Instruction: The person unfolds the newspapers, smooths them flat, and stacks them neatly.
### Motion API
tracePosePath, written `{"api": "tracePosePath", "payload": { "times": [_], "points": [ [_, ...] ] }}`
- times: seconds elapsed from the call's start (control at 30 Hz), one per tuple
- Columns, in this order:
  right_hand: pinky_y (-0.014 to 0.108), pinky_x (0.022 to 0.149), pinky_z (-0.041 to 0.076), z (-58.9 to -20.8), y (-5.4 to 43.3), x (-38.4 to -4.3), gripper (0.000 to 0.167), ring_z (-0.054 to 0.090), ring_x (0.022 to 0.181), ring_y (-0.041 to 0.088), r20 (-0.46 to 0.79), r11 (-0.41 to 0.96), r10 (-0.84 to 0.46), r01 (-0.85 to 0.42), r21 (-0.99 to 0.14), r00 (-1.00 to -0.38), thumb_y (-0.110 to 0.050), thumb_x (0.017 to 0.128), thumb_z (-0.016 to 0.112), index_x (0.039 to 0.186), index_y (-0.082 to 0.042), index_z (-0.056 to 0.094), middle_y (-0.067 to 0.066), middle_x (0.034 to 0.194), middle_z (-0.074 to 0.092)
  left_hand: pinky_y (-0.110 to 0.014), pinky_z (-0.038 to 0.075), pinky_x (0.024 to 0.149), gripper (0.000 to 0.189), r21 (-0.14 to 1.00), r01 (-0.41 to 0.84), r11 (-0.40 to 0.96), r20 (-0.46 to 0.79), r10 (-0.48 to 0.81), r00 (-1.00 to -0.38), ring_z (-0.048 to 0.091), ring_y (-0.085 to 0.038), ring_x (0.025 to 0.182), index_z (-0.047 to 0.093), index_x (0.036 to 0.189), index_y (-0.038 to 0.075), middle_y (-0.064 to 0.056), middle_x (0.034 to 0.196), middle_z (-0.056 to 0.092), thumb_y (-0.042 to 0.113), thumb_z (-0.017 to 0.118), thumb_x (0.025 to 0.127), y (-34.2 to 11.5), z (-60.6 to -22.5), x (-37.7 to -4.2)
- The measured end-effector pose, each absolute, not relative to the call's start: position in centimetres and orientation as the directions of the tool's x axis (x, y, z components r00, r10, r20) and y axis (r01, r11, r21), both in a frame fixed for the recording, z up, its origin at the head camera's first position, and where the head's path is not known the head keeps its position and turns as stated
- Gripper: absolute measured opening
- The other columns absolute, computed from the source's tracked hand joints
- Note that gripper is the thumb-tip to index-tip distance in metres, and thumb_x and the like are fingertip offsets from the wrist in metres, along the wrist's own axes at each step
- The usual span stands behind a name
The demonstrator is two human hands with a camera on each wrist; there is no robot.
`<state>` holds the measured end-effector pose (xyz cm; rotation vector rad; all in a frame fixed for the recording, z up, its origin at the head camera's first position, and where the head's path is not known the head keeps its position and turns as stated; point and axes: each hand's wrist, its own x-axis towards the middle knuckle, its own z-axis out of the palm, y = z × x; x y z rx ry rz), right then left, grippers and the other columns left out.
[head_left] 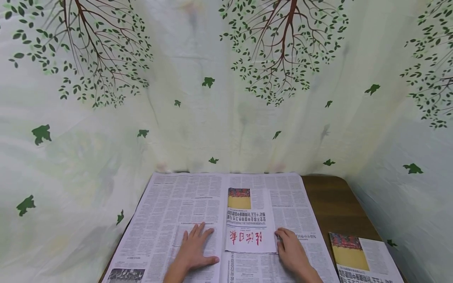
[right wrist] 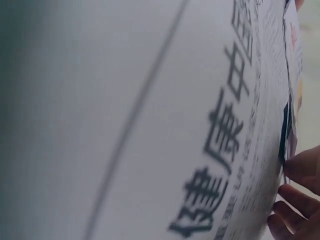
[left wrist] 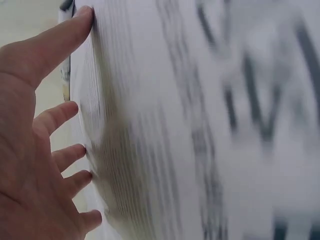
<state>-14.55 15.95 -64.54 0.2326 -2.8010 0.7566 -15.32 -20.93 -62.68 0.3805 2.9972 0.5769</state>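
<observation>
A folded newspaper (head_left: 250, 220) with a red masthead and a red-and-yellow picture lies on a large spread newspaper (head_left: 166, 204). My right hand (head_left: 293, 251) is at its right edge near the lower corner, thumb and curled fingers pinching that edge. In the right wrist view, the thumb (right wrist: 304, 165) meets the folded layers while the other fingertips sit close to the spread sheet. To the left of the folded paper, my left hand (head_left: 194, 248) rests on the spread sheet with fingers apart. The left wrist view shows its fingertips (left wrist: 75, 150) touching the printed page.
A second newspaper (head_left: 364, 257) with a similar picture lies at the lower right on the brown wooden table (head_left: 332, 204). Behind the table hangs a pale curtain (head_left: 219, 118) printed with trees and green leaves, which also runs along both sides.
</observation>
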Motion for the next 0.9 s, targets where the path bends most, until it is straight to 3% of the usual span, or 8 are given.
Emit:
{"api": "tracePosePath", "payload": {
  "times": [0.37,0.67,0.9],
  "points": [
    [0.050,0.107,0.048,-64.6,16.4,-14.6,0.031,0.060,0.127,0.032,0.235,0.861,-0.141,-0.236,-0.449,-0.962,-0.012,0.088,0.076,0.119,-0.008,0.072,0.009,0.132,0.065,-0.059,0.029,0.122,0.089,0.437,0.412,0.799,0.217,0.351,-0.911,0.041,-0.038,0.148,0.054,0.149,0.016,-0.014,0.158,0.046,0.063,0.078,0.077,-16.9,-63.0,-16.0],
    [0.052,0.107,0.047,-65.2,17.2,-14.7,0.038,0.059,0.127,0.032,0.221,0.841,-0.167,-0.255,-0.478,-0.961,-0.015,0.087,0.079,0.124,-0.010,0.072,0.008,0.133,0.065,-0.049,0.033,0.122,0.070,0.375,0.497,0.782,0.218,0.447,-0.868,0.046,-0.031,0.146,0.062,0.140,0.015,-0.008,0.153,0.052,0.046,0.080,0.080,-13.5,-63.3,-16.0],
    [0.053,0.104,0.049,-65.4,17.5,-14.8,0.036,0.060,0.126,0.033,0.252,0.830,-0.188,-0.291,-0.475,-0.949,-0.016,0.085,0.080,0.120,-0.010,0.073,0.008,0.133,0.065,-0.044,0.041,0.118,0.053,0.405,0.458,0.792,0.117,0.451,-0.885,0.047,-0.027,0.145,0.065,0.139,0.022,-0.006,0.155,0.051,0.029,0.074,0.086,-11.1,-63.2,-16.0]
  ]
}}
